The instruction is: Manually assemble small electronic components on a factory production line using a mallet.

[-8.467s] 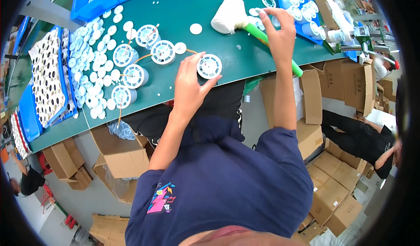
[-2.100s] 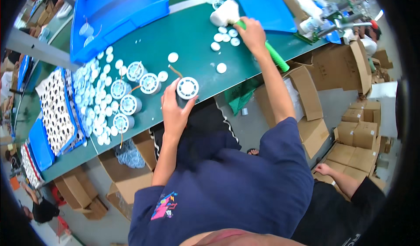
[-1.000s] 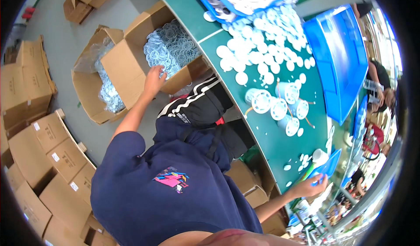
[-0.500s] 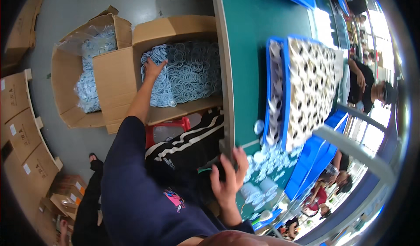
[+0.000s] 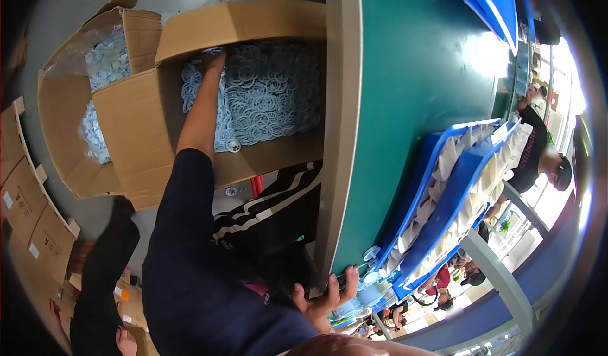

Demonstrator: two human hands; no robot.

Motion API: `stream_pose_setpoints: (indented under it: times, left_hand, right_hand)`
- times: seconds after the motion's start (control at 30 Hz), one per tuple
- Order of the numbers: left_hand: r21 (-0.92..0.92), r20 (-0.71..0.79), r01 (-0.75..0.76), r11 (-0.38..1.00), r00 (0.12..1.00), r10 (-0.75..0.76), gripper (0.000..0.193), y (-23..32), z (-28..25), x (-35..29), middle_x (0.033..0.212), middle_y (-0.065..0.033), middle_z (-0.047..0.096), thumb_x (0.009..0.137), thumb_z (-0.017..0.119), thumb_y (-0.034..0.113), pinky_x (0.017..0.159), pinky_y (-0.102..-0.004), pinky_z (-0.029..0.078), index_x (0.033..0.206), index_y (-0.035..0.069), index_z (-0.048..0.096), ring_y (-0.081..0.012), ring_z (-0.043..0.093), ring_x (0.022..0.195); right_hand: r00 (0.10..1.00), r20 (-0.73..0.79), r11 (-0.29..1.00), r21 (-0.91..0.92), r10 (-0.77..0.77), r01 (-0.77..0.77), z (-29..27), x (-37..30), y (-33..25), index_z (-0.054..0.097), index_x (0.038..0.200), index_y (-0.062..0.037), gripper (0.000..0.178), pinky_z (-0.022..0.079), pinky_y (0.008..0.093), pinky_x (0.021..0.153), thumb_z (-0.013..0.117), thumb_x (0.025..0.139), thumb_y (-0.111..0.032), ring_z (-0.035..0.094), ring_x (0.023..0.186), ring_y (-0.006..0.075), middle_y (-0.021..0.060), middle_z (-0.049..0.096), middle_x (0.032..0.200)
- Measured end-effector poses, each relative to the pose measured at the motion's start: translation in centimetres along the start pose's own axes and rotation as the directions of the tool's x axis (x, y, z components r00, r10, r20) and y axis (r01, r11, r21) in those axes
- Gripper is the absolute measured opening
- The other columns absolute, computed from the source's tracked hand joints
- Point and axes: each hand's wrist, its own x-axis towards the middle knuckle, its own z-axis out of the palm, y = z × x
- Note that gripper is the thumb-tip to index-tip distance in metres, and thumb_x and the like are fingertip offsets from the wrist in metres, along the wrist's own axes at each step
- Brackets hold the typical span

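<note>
At the far end of an open cardboard box (image 5: 130, 134), my left hand (image 5: 212, 63) reaches down among light-blue plastic rings (image 5: 272, 96). Its fingers are mostly hidden in shadow and among the rings, so its grip does not show. Some blue shows at its fingertips. The rings lie in a thick layer, heaped higher on the left side of the box. My right hand (image 5: 328, 300) is at the near edge of the green table (image 5: 411, 90), fingers spread, with nothing in it. Small pale-blue plastic parts (image 5: 367, 292) lie on the table just beyond it.
Left of the rings stands another carton with light-blue pieces (image 5: 95, 128) in a clear bag. Blue trays (image 5: 437, 210) with white dividers are stacked on the table. A striped black garment (image 5: 272, 204) hangs below the table edge. Another person's hand (image 5: 126, 341) shows at lower left.
My left hand has moved farther along the box, deeper into the rings. My right hand has lowered toward the table edge. The view has tilted and shifted.
</note>
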Motion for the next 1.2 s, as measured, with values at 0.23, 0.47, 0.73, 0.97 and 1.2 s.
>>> stream_pose_setpoints:
  times: [0.23,0.47,0.73,0.97,1.2]
  left_hand:
    - [0.023,-0.001,-0.102,0.995,0.995,0.102,0.121,-0.3,0.8,1.1,0.17,-0.024,0.018,0.078,0.076,0.067,0.114,-0.0589,0.04,0.166,0.008,0.017,-0.0493,0.008,0.155]
    - [-0.042,0.061,-0.22,0.975,0.973,0.223,0.125,1.1,-3.0,5.2,0.17,-0.025,0.015,0.076,0.078,0.067,0.113,-0.0544,0.044,0.166,0.009,0.015,-0.0482,0.015,0.155]
    - [-0.135,-0.033,0.164,0.977,0.985,-0.17,0.089,2.8,-0.4,-0.5,0.157,-0.0281,0.039,0.09,0.068,0.054,0.113,-0.0557,0.043,0.158,0.008,0.033,-0.0482,0.041,0.144]
    - [0.207,-0.26,0.172,0.963,0.959,-0.116,0.102,2.0,2.7,-1.0,0.156,-0.0243,0.04,0.082,0.07,0.066,0.109,-0.0572,0.044,0.157,0.006,0.033,-0.044,0.049,0.135]
    - [0.198,-0.17,0.055,0.979,0.985,-0.021,0.097,-0.6,0.5,1.6,0.154,-0.035,0.035,0.081,0.073,0.056,0.11,-0.0592,0.043,0.157,0.008,0.035,-0.0494,0.05,0.133]
  right_hand:
    - [0.998,-0.056,1.0,0.001,0.015,-0.015,0.5,-0.5,0.2,0.045,0.143,-0.0066,0.074,0.035,0.0626,0.114,0.077,0.087,-0.043,0.041,0.139,0.0496,0.0339,0.036,0.15]
    - [0.994,-0.093,0.995,0.083,-0.049,0.057,0.2,-0.9,1.0,0.05,0.139,-0.0068,0.07,0.037,0.062,0.113,0.076,0.087,-0.044,0.043,0.138,0.0485,0.0336,0.038,0.148]
    - [0.981,-0.187,0.999,-0.012,-0.045,0.043,1.2,-1.0,0.9,0.052,0.133,-0.0041,0.064,0.039,0.061,0.111,0.069,0.091,-0.05,0.047,0.134,0.0475,0.0353,0.046,0.14]
    - [0.977,-0.213,0.999,-0.028,-0.028,0.022,1.9,-1.1,0.8,0.053,0.132,-0.0057,0.062,0.038,0.0607,0.112,0.068,0.092,-0.05,0.047,0.134,0.047,0.0346,0.047,0.14]
    - [0.958,-0.284,0.999,-0.025,-0.045,0.039,2.0,-1.0,1.4,0.057,0.128,-0.0071,0.06,0.041,0.0597,0.109,0.069,0.089,-0.052,0.051,0.13,0.0466,0.0338,0.051,0.135]
